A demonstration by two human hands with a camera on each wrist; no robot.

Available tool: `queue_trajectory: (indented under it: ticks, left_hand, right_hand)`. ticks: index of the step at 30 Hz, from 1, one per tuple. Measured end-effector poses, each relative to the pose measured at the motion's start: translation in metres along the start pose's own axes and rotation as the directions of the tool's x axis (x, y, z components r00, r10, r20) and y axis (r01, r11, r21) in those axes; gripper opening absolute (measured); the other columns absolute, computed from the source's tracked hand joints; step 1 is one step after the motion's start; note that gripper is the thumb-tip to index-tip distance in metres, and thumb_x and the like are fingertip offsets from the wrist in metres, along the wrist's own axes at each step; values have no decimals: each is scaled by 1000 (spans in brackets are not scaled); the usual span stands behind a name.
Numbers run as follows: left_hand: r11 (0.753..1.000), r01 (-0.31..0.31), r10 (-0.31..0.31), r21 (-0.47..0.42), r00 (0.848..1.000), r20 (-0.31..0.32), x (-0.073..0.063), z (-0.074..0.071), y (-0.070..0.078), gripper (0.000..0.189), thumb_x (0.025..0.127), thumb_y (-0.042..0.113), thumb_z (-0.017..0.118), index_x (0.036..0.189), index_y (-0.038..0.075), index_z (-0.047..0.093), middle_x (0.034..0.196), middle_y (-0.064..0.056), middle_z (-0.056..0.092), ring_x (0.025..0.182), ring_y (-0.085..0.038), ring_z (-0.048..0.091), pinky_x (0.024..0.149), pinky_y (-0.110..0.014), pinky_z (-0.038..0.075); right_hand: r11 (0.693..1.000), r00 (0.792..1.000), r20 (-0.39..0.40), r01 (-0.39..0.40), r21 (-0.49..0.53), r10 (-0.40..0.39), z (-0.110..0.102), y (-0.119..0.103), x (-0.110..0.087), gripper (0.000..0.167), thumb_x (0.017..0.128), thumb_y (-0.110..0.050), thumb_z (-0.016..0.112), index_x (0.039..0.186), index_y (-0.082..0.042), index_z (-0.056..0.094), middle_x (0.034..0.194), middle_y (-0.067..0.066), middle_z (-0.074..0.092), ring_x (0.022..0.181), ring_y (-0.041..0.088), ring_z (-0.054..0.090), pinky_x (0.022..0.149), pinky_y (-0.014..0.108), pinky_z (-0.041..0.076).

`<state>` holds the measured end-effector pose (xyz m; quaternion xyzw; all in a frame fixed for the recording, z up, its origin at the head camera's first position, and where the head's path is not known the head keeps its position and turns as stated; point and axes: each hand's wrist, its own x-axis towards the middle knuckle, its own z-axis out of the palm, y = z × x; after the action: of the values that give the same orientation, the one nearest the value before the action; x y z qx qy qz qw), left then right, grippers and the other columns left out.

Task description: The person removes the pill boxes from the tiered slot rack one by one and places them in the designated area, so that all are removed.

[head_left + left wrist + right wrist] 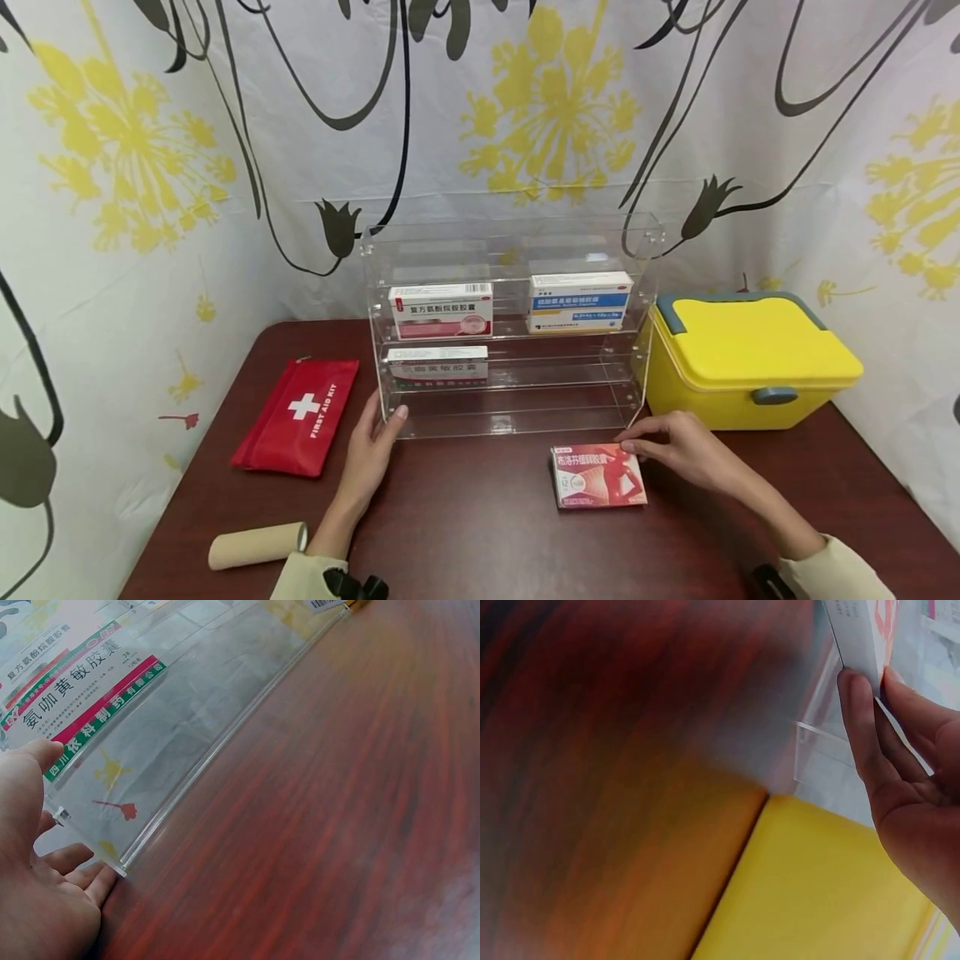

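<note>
Rack station, counts: 1 clear rack (501,423) on 1 dark red-brown table (465,525); 2 hands. Rack bears 3 boxes: 2 on one tier, a white-and-pink box (441,315) toward the rack's left end and a white-and-blue box (580,302) toward its right; 1 on the tier below, a green-edged box (437,371) at the rack's left. Left hand (367,457) at rack's lower left corner, partly closed, thumb and fingers on either side of the side panel. Right hand (684,454) pinches 1 red-and-pink box (600,483) by its corner, thumb against fingers; box in front of rack, near its right end; table contact: cannot tell. Left of rack: 1 red pouch (300,421). Front-left of rack: 1 cardboard tube (255,547). Right of rack: 1 yellow case (757,342).
</note>
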<state>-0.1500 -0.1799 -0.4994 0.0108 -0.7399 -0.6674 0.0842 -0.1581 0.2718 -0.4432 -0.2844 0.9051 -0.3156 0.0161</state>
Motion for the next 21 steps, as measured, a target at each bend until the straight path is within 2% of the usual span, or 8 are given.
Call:
queue_trajectory:
  ticks: [6,18,21]
  left_hand:
    - [1000,1,-1,0,1000,0,0,-1,-1,64,94,41,65,150,26,38,145,0,45,132,-17,45,105,-35,39]
    - [1000,14,-14,11,1000,20,2,-2,-1,65,94,41,64,150,26,36,147,-1,43,134,-18,43,106,-38,37]
    - [999,35,-35,14,999,28,1,-3,2,65,95,39,64,152,25,34,149,-2,40,135,-19,41,107,-38,36]
  right_hand:
    - [1000,999,-41,2,-20,-3,8,5,1,8,88,-18,75,95,-18,79,86,-13,71,67,1,57,61,22,49]
    - [1000,999,-51,5,-23,-6,13,10,-1,9,88,-18,75,96,-16,79,85,-9,72,75,2,62,66,23,53]
    - [1000,998,-56,13,-28,-14,14,10,0,9,88,-19,75,95,-16,79,85,-9,72,75,2,62,66,23,53]
